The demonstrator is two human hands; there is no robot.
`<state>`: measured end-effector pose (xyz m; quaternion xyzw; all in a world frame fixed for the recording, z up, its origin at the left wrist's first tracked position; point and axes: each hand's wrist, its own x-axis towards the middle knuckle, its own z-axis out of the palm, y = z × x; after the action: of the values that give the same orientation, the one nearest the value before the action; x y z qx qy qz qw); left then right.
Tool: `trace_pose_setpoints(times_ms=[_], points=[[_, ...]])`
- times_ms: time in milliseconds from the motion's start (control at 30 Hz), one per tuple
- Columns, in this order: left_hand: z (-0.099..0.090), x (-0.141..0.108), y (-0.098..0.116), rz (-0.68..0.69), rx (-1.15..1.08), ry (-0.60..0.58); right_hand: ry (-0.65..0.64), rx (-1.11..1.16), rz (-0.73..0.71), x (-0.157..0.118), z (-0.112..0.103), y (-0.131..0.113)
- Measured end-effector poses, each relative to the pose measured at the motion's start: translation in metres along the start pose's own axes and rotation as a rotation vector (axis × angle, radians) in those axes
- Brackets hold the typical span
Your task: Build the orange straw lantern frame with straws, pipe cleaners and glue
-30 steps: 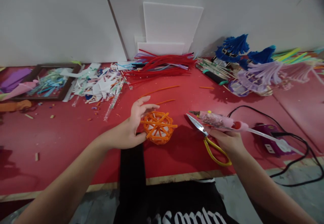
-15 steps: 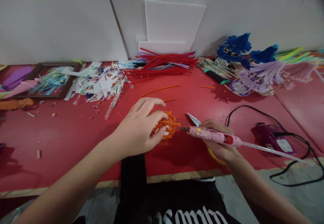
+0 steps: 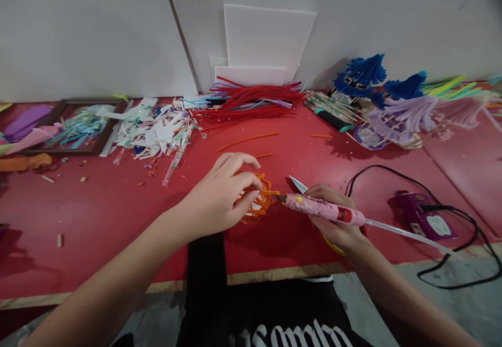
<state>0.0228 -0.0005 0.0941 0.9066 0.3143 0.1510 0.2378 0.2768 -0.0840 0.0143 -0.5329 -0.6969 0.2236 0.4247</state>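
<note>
My left hand (image 3: 225, 193) is pinched closed on a short orange pipe cleaner piece (image 3: 270, 193). Just below and beside these fingers is a round orange pipe cleaner form (image 3: 262, 212) with white showing through its gaps; the hand covers its left part. My right hand (image 3: 333, 219) grips a pink glue gun (image 3: 317, 207), with a clear glue stick (image 3: 403, 236) trailing from its back. The dark nozzle tip meets the end of the orange piece. Scissors (image 3: 298, 184) with a yellow handle show under the right hand; I cannot tell whether it holds them too.
Red pipe cleaners (image 3: 251, 99) lie at the back before white boards (image 3: 269, 36). White scraps (image 3: 164, 127) and a brown frame (image 3: 100, 140) are left. Blue and lilac fringed pieces (image 3: 408, 112) stand right. A purple box (image 3: 425, 215) with a black cord sits near the right edge.
The glue gun has moved slightly left, bringing its nozzle to the tip of the orange piece. My left hand keeps its pinch almost in place.
</note>
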Motion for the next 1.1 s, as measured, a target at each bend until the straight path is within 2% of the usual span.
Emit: trace_pose_setpoints(times_ms=[233,567,1100], points=[[0.001,0.0,-0.001,-0.011,-0.032,-0.002,-0.013,0.008,0.064,0.001,0.0,-0.002],[-0.001,0.002,0.001,-0.041,-0.059,-0.007,0.0,0.163,0.083,-0.002,0.005,0.003],[0.003,0.004,0.0,-0.006,-0.036,0.039,0.007,0.137,0.088,-0.006,0.006,0.01]])
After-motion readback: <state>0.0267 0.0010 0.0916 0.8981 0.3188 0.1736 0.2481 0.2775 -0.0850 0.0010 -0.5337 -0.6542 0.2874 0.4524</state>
